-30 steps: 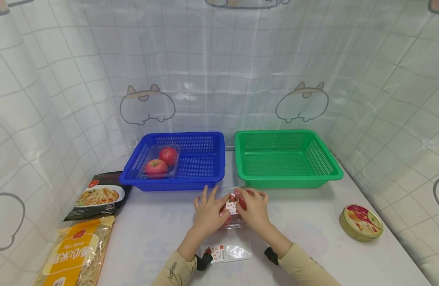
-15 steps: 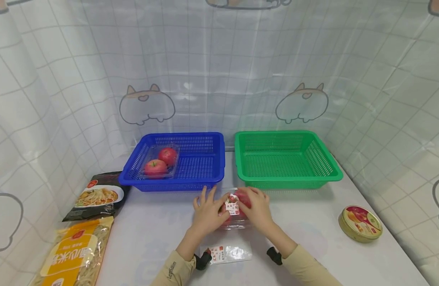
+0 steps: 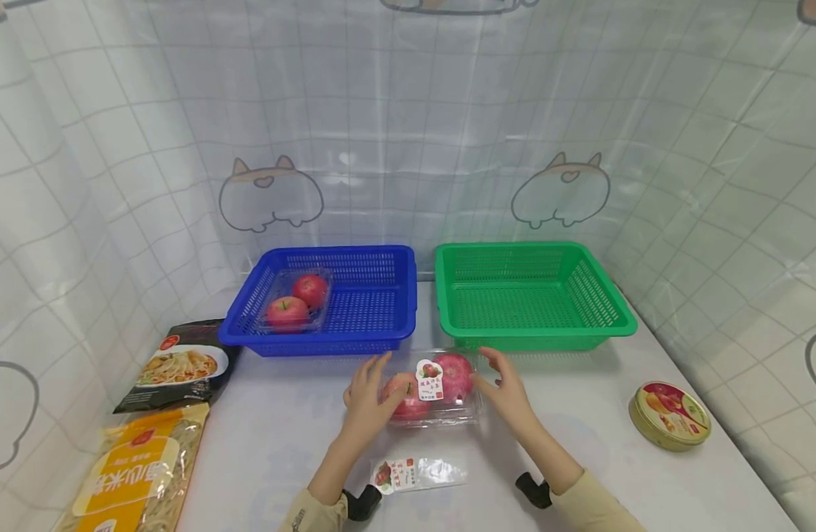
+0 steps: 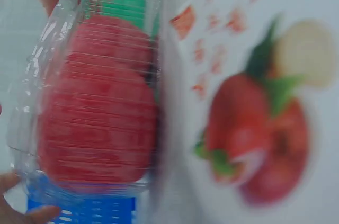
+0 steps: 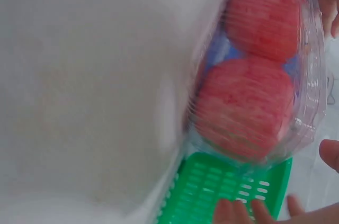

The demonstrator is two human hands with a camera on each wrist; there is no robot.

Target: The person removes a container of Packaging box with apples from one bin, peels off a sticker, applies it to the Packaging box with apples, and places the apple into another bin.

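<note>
Between my two hands a clear plastic box [image 3: 441, 418] lies on the table with two red apples inside. A white printed sticker [image 3: 430, 380] with an apple picture is on its lid. My left hand [image 3: 366, 399] is at the box's left end, its thumb overlapping the left apple [image 3: 414, 403] in the head view. Off the right end stands my right hand [image 3: 507, 388], fingers spread and loosely bent. In the right wrist view its fingers [image 5: 238, 212] show apart from the box. Left fingers [image 4: 42, 214] appear beside the box in the left wrist view.
A sticker strip [image 3: 441, 473] lies in front of the box. Behind are a blue basket [image 3: 321, 344] with another apple box and a green basket [image 3: 540, 343]. Black [image 3: 195, 391] and yellow [image 3: 135, 480] noodle packs lie left; a round tin [image 3: 670, 415] sits right.
Both hands have moved apart, from pressing the sticker at the middle of the lid out to the box's two ends. The sticker and both apples now show fully.
</note>
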